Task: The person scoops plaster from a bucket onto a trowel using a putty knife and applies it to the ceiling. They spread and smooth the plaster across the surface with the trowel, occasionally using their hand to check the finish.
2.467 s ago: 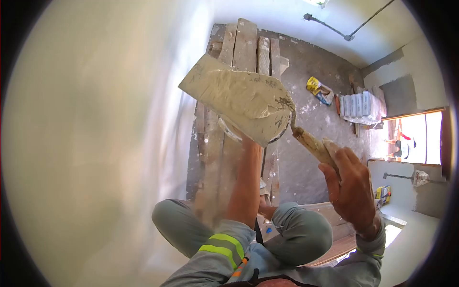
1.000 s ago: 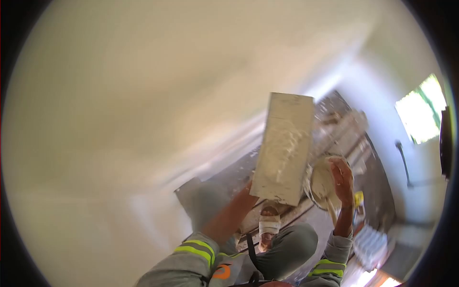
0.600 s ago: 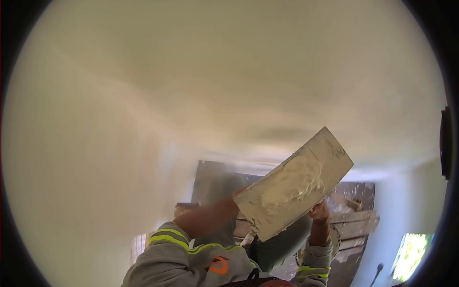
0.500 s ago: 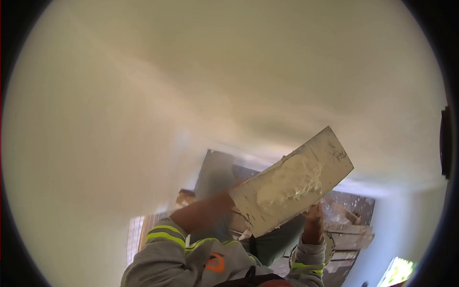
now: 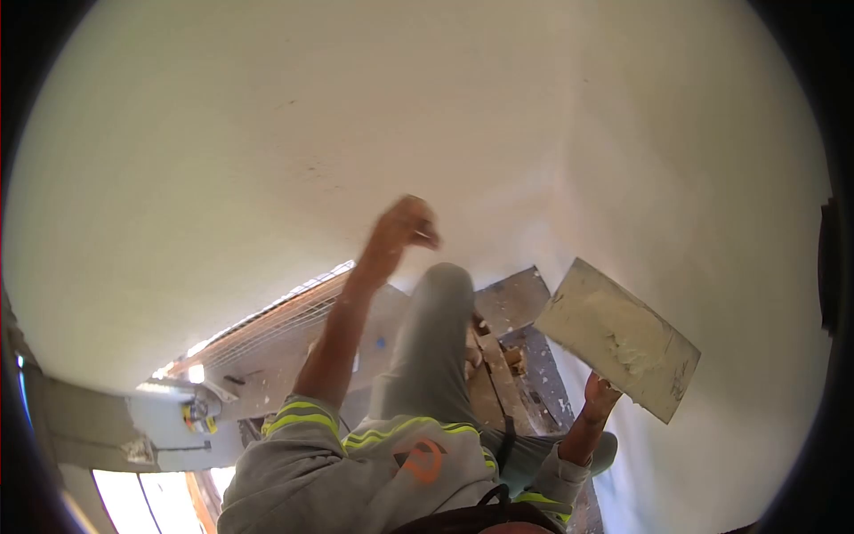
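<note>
My right hand point(image 5: 601, 397) grips a plastering trowel point(image 5: 656, 343) from below, its handle hidden under the blade. The broad rectangular blade faces up and carries a patch of wet whitish plaster point(image 5: 623, 334). My left hand point(image 5: 409, 222) is raised in front of the pale wall point(image 5: 294, 169), above my bent knee. Its fingers are curled closed and somewhat blurred. A small light streak shows by the fingers, but what they hold, if anything, I cannot make out.
Below my legs lie wooden planks point(image 5: 487, 378) and a plaster-spattered board point(image 5: 516, 301). A wire-mesh strip point(image 5: 276, 320) runs along the wall's lower left edge. Bright window openings point(image 5: 133, 498) show at lower left. The wall meets another wall face to the right.
My view has turned, bringing the wall corner and lower-left windows in. The trowel has swung right and tilted the other way. My left hand has come out from behind it and risen.
</note>
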A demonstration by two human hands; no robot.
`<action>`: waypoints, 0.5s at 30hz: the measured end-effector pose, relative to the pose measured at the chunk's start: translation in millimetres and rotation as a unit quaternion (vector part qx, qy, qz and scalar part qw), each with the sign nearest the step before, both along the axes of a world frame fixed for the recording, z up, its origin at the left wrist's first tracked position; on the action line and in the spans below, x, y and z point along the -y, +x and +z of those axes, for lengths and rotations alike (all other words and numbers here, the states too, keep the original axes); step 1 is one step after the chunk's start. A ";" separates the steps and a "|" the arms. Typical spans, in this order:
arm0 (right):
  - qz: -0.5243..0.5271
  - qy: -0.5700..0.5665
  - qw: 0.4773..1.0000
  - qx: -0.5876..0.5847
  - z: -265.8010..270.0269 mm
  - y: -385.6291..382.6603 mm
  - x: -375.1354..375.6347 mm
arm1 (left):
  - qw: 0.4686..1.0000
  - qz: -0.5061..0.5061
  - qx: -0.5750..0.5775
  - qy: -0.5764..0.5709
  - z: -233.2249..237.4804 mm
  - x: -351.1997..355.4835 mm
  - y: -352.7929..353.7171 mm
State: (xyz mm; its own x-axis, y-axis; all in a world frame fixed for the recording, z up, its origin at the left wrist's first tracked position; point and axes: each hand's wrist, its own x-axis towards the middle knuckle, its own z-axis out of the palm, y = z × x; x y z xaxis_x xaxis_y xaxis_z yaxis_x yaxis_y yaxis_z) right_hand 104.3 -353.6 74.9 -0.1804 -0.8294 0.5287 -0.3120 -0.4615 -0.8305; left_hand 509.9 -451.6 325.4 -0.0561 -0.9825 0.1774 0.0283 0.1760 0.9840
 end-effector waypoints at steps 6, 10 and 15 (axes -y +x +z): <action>-0.092 0.138 0.980 -0.111 -19.5 77.2 40.0 | 0.700 0.409 0.454 -0.371 55.3 -42.9 187.8; -0.167 0.068 0.926 -0.332 -101.9 91.0 56.5 | 0.390 0.411 0.652 -0.503 99.2 -7.3 192.0; -0.224 0.159 0.885 -0.376 -155.2 173.1 107.8 | 0.319 0.314 0.673 -0.589 87.0 63.4 283.8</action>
State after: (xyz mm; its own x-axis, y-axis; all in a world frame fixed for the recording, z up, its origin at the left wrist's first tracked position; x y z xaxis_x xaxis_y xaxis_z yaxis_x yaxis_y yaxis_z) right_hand 277.4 -461.4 -80.4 -0.2245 -0.8922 0.3920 -0.9238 0.0669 -0.3770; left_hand 793.7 -514.9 412.4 -0.7187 -0.1717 0.6738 -0.6841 0.0014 -0.7294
